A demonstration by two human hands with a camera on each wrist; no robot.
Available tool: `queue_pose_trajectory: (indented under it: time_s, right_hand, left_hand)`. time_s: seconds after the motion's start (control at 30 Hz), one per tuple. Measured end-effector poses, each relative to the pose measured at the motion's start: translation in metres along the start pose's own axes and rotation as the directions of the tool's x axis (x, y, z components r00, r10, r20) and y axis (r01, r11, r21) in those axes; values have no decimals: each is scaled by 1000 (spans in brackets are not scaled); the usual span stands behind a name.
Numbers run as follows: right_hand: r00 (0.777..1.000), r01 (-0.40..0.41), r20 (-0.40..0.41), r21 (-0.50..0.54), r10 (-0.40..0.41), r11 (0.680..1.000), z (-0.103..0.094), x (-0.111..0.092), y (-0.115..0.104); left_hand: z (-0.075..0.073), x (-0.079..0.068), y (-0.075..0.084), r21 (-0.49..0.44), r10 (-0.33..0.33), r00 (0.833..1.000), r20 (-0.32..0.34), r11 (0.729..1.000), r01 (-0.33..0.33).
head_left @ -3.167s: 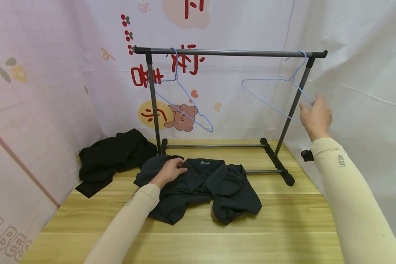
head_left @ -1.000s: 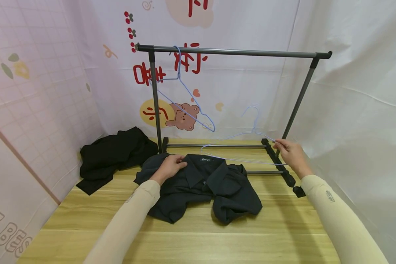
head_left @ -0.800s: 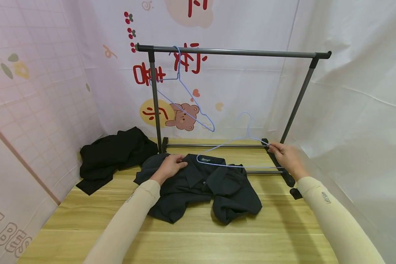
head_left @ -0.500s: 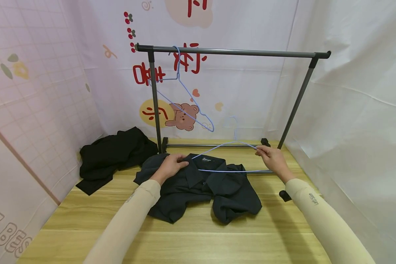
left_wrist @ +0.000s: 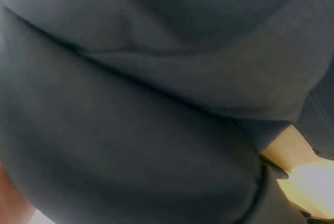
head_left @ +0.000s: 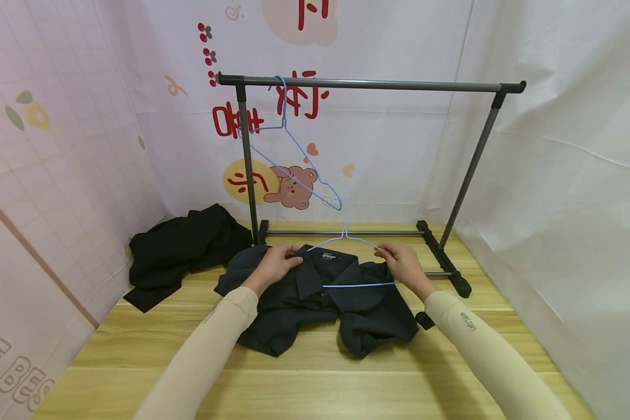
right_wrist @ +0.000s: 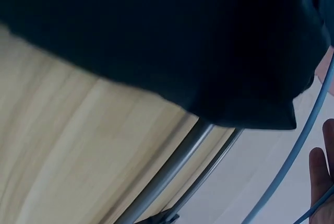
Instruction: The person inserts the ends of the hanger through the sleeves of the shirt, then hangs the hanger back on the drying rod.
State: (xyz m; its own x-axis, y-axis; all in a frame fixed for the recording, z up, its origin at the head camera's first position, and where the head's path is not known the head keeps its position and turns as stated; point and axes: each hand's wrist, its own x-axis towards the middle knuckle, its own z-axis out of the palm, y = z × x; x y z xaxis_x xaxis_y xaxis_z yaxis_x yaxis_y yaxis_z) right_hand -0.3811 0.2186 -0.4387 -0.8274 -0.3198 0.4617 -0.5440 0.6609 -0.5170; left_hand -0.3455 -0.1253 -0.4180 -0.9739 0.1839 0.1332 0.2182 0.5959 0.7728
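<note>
A dark collared shirt (head_left: 289, 312) lies on the wooden table, its neck opening facing the rack. My left hand (head_left: 273, 269) holds it beside the collar, fingers partly under the cloth. Between finger and thumb, my right hand (head_left: 405, 267) pinches the right shoulder of a blue wire hanger (head_left: 359, 285). The hanger's left end disappears into the shirt's neck next to my left hand, and its bottom bar crosses over the collar. Dark cloth fills most of the left wrist view. In the right wrist view, the hanger wire (right_wrist: 292, 156) runs past my fingers (right_wrist: 320, 177).
A grey clothes rack (head_left: 399, 86) stands behind the shirt. Another blue hanger (head_left: 300, 146) hangs from its bar at the left. A crumpled black garment (head_left: 186, 251) lies at the back left. White curtain-like walls (head_left: 567, 204) border the table.
My right hand took the right-hand hanger off the rack, brought it down and left to the shirt, and its left end went into the neck opening. My left hand stayed at the collar.
</note>
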Motion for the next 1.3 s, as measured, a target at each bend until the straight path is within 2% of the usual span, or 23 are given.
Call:
queue_pose_trajectory:
  time_s: [0.2, 0.5, 0.7, 0.8, 0.97, 1.13, 1.3]
  right_hand:
    - [999, 31, -9, 5, -31, 1000, 11, 2, -10]
    - [999, 30, 22, 46, -31, 998, 26, 3, -32]
    - [998, 62, 16, 86, -63, 994, 36, 3, -44]
    - [998, 52, 30, 139, -57, 989, 39, 3, -47]
    - [993, 6, 118, 141, -23, 990, 39, 7, -54]
    - [966, -47, 255, 66, 29, 997, 42, 22, -75]
    - [957, -86, 280, 10, 80, 996, 48, 33, -94]
  left_hand:
    - [4, 2, 7, 0, 2, 1000, -27, 1000, -2]
    - [9, 3, 16, 3, 0, 997, -73, 1000, 0]
    - [9, 4, 23, 5, 45, 994, -98, 999, -45]
    - [9, 5, 22, 12, 64, 992, -110, 998, -63]
    - [9, 6, 19, -21, 80, 990, -121, 996, -83]
    - [9, 5, 23, -34, 87, 989, -116, 995, -91]
    - [10, 5, 28, -35, 95, 988, -121, 994, -100]
